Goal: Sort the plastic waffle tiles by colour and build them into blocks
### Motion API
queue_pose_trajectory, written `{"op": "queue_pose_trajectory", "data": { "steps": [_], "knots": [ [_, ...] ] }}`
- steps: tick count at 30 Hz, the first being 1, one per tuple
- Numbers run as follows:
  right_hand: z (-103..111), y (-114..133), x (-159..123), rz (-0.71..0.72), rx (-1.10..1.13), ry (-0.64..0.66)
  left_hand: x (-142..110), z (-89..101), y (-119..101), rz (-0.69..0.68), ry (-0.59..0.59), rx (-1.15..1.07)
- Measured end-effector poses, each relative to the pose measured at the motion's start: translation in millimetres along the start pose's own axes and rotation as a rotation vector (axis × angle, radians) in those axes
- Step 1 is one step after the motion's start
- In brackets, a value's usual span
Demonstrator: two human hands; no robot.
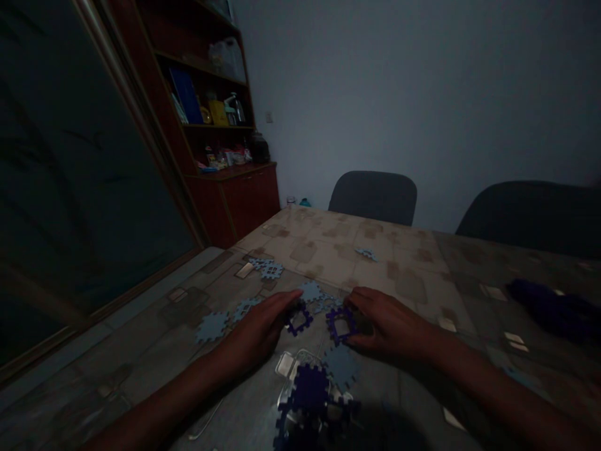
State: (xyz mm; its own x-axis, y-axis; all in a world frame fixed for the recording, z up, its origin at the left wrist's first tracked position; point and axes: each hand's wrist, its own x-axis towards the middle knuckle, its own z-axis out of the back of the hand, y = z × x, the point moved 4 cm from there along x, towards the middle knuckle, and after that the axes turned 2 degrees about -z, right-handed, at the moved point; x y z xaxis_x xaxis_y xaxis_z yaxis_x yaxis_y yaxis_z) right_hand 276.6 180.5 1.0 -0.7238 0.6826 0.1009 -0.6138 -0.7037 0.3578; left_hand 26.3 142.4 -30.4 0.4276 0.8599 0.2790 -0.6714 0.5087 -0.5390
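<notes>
My left hand (pixel 260 326) lies on the table with its fingers stretched forward, their tips touching a dark purple frame-shaped puzzle piece (pixel 298 320). My right hand (pixel 387 322) curls around a second purple frame piece (pixel 340 326), thumb and fingers pinching its right edge. Light blue toothed foam pieces (pixel 310 291) lie just beyond both hands. A heap of dark blue and light blue pieces (pixel 310 394) sits nearer to me, between my forearms. The room is dim.
More light blue pieces (pixel 212 326) (pixel 267 268) (pixel 366 253) are scattered on the patterned tablecloth (pixel 422 282). A dark purple bundle (pixel 549 307) lies at right. Two dark chairs (pixel 373 197) stand behind the table; a red wooden shelf cabinet (pixel 220 125) is at left.
</notes>
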Motion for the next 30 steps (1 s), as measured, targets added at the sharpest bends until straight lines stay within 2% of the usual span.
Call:
{"op": "queue_pose_trajectory", "data": {
  "steps": [4,10,16,23,30],
  "knots": [
    [0.3,-1.2,-0.1,-0.019,0.002,0.000,-2.7,5.2,3.7,0.054,-0.030,0.021],
    [2.7,0.4,0.6,0.008,0.019,0.018,-3.5,-2.6,-9.1,0.102,0.025,0.035],
    [-0.1,-6.2,2.4,0.013,0.019,-0.009,-5.6,-4.8,-7.2,0.085,0.056,-0.014],
    [-11.0,16.7,26.2,0.032,0.017,-0.011,-6.6,17.7,10.6,0.139,-0.102,-0.067],
    [-27.4,40.5,49.8,0.072,-0.016,0.044,-7.7,23.2,13.6,0.125,-0.165,-0.083]
  ]
}}
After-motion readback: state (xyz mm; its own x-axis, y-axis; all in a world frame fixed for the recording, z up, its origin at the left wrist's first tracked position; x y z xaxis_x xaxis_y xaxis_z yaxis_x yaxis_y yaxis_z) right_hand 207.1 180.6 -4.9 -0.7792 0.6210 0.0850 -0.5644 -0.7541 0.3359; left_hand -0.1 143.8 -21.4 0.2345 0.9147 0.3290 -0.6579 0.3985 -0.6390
